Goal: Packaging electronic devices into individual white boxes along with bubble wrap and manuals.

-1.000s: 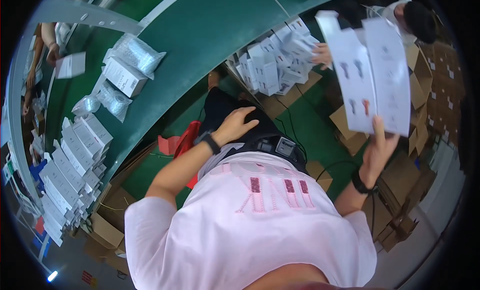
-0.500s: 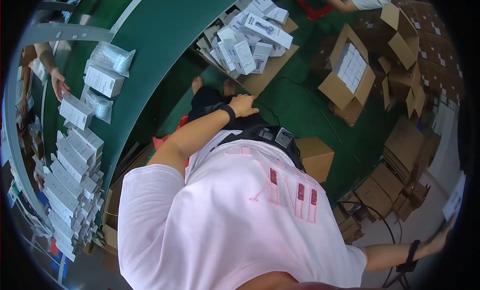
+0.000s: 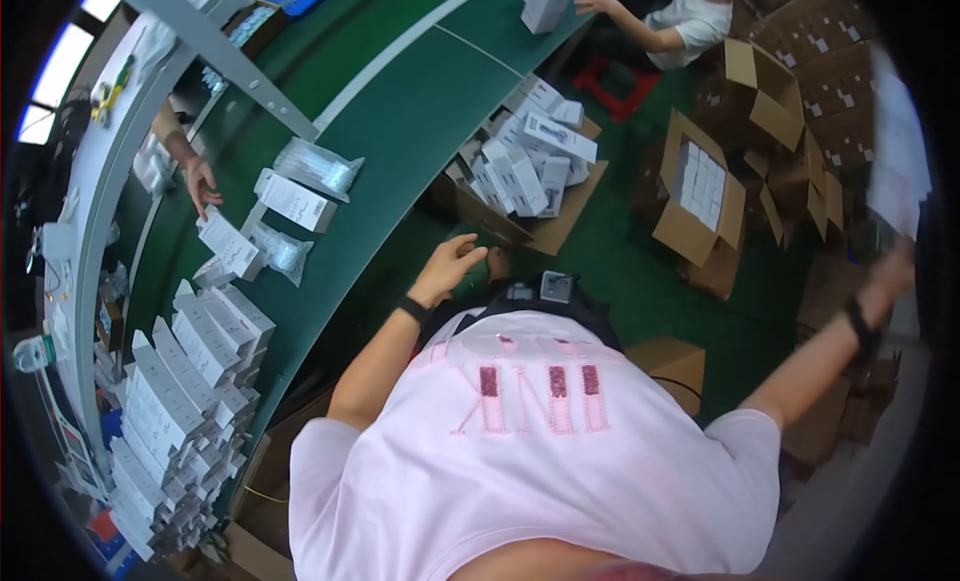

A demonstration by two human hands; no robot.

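Observation:
My left hand rests on my knee with its fingers apart and holds nothing; a black band sits on that wrist. My right hand is stretched far out to the right, blurred, gripping white flat sheets that stand up above it. A pile of small white boxes lies on a flattened carton just beyond my left hand. I wear a pink shirt, and a small dark device sits at my waist.
A green conveyor belt curves past on my left, carrying white boxes and silver pouches. Stacked white boxes line its near left side. Another person's hand reaches over the belt. A seated person works at the top, and open cardboard boxes stand to the right.
My right arm swung from high on the right down to the low right, then back up, with the white sheets. My left hand stayed on my knee. The view tilted.

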